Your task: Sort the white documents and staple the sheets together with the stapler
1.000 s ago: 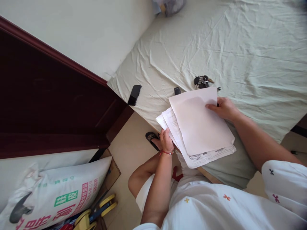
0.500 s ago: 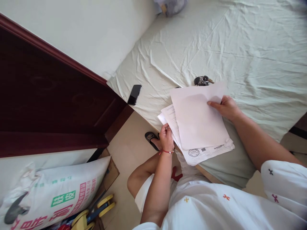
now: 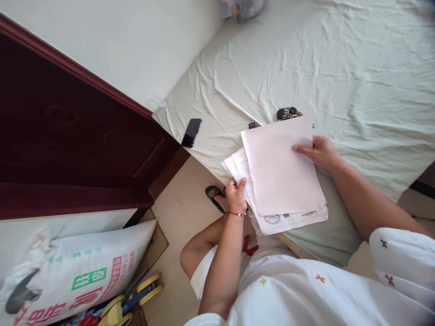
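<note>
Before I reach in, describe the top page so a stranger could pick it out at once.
Find the bed, then the papers over its near edge. The top page, gripped by the right hand, shows a plain face, whereas the page beneath carries a round stamp.

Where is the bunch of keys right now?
In the head view, the bunch of keys lies on the pale green cloth, right of centre, just past the top edge of the papers.

Upper left: white wall (image 3: pixel 118 45). Left: dark red woodwork (image 3: pixel 68 122). Lower centre: beige floor (image 3: pixel 180 194). Upper right: 1 bed (image 3: pixel 356 77), pale green sheet (image 3: pixel 306 59) creased.
</note>
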`<state>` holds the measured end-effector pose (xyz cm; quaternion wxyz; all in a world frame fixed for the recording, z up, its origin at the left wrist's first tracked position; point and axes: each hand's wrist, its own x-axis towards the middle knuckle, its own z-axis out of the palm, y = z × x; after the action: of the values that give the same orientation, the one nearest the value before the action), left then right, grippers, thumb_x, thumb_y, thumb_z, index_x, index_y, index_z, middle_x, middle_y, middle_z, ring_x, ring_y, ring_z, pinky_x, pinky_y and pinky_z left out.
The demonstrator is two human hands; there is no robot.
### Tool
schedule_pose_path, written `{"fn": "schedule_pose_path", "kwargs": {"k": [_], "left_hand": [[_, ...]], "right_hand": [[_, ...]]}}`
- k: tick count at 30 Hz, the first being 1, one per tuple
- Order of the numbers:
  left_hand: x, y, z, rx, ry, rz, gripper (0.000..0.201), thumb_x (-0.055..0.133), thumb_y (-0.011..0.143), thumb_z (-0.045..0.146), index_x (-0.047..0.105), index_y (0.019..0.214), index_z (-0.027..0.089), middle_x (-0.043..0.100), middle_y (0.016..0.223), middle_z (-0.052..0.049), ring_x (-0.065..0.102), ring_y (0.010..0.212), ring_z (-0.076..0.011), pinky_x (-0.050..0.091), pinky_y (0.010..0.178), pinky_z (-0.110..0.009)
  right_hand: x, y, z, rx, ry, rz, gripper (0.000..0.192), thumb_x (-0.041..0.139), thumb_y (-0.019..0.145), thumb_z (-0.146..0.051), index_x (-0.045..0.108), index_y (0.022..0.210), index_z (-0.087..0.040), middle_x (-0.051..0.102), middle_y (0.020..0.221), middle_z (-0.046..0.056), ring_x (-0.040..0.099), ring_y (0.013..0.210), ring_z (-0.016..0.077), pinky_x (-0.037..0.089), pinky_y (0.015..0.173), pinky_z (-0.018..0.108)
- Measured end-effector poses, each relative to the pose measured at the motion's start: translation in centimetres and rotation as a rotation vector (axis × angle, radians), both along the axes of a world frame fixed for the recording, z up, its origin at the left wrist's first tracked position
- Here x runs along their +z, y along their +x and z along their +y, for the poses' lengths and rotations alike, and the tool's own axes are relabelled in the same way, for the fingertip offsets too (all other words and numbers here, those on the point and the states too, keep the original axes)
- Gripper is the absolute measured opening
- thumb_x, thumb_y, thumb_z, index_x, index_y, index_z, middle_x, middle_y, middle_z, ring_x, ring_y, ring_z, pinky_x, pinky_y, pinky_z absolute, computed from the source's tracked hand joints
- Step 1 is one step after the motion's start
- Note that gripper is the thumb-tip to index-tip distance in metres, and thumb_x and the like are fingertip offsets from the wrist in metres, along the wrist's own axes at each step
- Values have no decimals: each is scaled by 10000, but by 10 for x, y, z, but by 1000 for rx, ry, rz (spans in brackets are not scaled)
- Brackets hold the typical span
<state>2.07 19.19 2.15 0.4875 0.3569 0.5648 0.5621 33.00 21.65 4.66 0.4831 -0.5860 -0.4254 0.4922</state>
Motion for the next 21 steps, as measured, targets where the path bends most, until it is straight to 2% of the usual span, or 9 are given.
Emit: {"fn": "schedule_pose_path", "kwargs": {"k": [4,9,12,16,18,21], "left_hand": [[6,2,-1,-15,26,-13,578,957,591,625,716,897,199,790,953,-38,704,914,-185,546,928,-312],[6,1,-4,-37,81,78,519,804,781,696,701,892,200,770,923,-30,691,878,-174,545,876,-282],[3,0,-5,-54,85,89,491,778,822,678,715,930,203,766,932,-27,689,894,-176,541,883,-276],[0,-1,-6,-68,84,38,418,771,867,612,724,971,210,774,986,-24,688,923,-171,540,904,-276],[-1,-1,-6,-78,84,23,396,756,891,591,727,989,208,778,1008,-28,689,933,-172,542,902,-281],[0,-1,-6,-84,81,8,407,744,900,599,726,992,203,776,1005,-34,693,935,-179,548,891,-291]], "right_hand": [[-9,6,1,55,-21,-130,460,915,680,-626,746,787,-212,754,802,69,685,664,235,577,537,349],[-6,7,1,-34,68,-128,372,915,708,-548,739,865,-261,732,816,35,653,704,219,580,599,347],[4,3,-1,-153,66,-15,378,941,670,-479,749,913,-263,764,945,54,680,804,244,617,710,385],[16,-2,-5,-290,23,287,399,959,635,-350,755,955,-228,785,1083,92,719,913,266,629,838,394],[20,0,-5,-350,29,406,416,967,602,-317,756,944,-210,792,1049,98,736,904,272,635,849,393],[20,10,-1,-417,79,503,454,986,485,-349,738,839,-211,781,873,70,750,830,294,653,778,418]]}}
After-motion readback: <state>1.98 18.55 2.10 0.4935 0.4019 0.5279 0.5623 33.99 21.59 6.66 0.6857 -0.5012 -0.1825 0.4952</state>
